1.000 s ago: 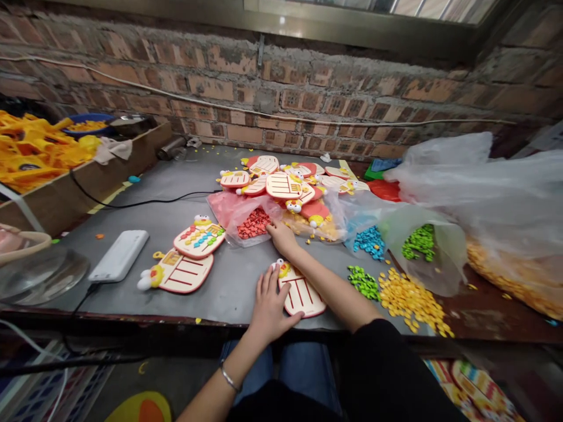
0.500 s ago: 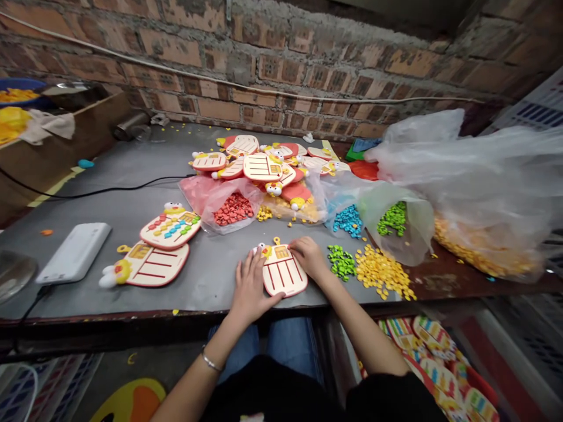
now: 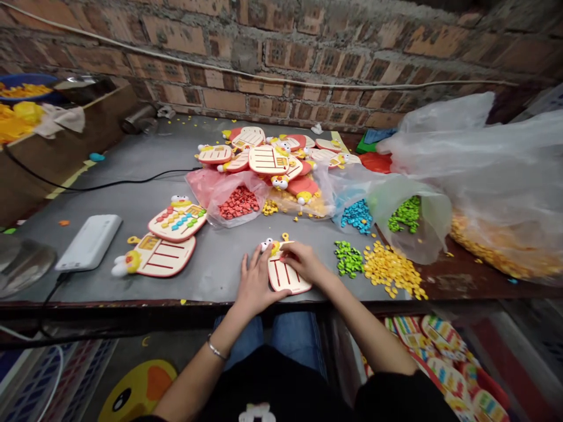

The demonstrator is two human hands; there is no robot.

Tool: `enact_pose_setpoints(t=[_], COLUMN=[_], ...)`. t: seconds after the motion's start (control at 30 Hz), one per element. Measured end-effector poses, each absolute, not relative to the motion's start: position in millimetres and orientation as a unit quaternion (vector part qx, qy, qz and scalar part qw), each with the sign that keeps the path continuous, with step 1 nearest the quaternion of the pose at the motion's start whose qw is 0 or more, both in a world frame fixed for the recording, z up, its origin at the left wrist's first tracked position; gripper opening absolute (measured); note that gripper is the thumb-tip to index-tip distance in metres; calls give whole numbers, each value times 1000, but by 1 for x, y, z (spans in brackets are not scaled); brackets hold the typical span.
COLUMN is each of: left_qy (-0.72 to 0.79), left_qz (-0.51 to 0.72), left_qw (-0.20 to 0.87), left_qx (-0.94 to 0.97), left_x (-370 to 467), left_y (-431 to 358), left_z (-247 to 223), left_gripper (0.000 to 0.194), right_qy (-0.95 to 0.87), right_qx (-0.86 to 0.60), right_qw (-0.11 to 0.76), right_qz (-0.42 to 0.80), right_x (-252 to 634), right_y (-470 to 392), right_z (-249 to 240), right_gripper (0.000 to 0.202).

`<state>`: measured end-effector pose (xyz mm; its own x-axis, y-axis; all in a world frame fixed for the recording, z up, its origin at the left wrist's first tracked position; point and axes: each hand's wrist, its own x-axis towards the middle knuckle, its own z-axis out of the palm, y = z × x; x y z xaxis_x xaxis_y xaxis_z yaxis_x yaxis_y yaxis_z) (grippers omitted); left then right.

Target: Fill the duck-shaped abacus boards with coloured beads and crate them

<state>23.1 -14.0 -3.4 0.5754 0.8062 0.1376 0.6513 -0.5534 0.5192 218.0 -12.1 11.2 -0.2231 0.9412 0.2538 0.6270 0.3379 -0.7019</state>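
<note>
While the left hand (image 3: 255, 284) grips the board (image 3: 289, 275) by its edge, the right (image 3: 304, 262) bends over its top, fingers curled, contents hidden. Green beads (image 3: 349, 258) lie just right of them!

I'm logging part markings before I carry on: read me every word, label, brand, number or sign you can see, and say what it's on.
No text can be read.
Held board: tiny marks by the lower rim, too small to read.
White device: any marking is too small or blurred.
Beaded board: any print is too small.
Black shirt: white print, cut off by the picture edge; no letters can be made out.
</note>
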Motion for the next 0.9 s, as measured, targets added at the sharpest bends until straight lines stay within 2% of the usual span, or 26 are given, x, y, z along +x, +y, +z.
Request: enact_pose_setpoints(t=[0.17, 0.27, 0.37, 0.43, 0.5, 0.6, 0.67, 0.73, 0.8, 0.9], left_qy=[424, 421, 420, 419, 416, 417, 418, 417, 416, 417], left_qz=[183, 181, 183, 182, 179, 173, 169, 167, 168, 176], left_qw=[217, 216, 205, 201, 200, 201, 204, 205, 203, 201], left_qx=[860, 862, 865, 867, 869, 869, 869, 870, 870, 869], left_x=[23, 23, 24, 24, 24, 23, 23, 23, 23, 24], left_y=[-15, -15, -15, -15, -15, -15, -14, -14, -14, -14], left_z=[-4, -5, -6, -6, -6, -5, -4, -4, -4, -4], left_gripper=[111, 112, 112, 113, 114, 113, 110, 109, 109, 110], right_qy=[-751, -734, -713, -730, -769, -809, -822, -828, -827, -799], right_qx=[-449, -407, -473, -513, -530, -556, -558, -554, -550, -541], right_qw=[290, 290, 344, 340, 292, 171, 104, 83, 111, 235], right_qz=[388, 459, 387, 295, 206, 84, 40, 26, 39, 117], right_x=[209, 221, 218, 205, 186, 163, 154, 152, 156, 169], right_y=[-8, -1, 33, 69, 106, 148, 163, 169, 166, 147], right_z=[21, 29, 32, 31, 29, 22, 17, 12, 10, 13], right_gripper=[37, 36, 21, 14, 15, 20, 25, 28, 25, 13])
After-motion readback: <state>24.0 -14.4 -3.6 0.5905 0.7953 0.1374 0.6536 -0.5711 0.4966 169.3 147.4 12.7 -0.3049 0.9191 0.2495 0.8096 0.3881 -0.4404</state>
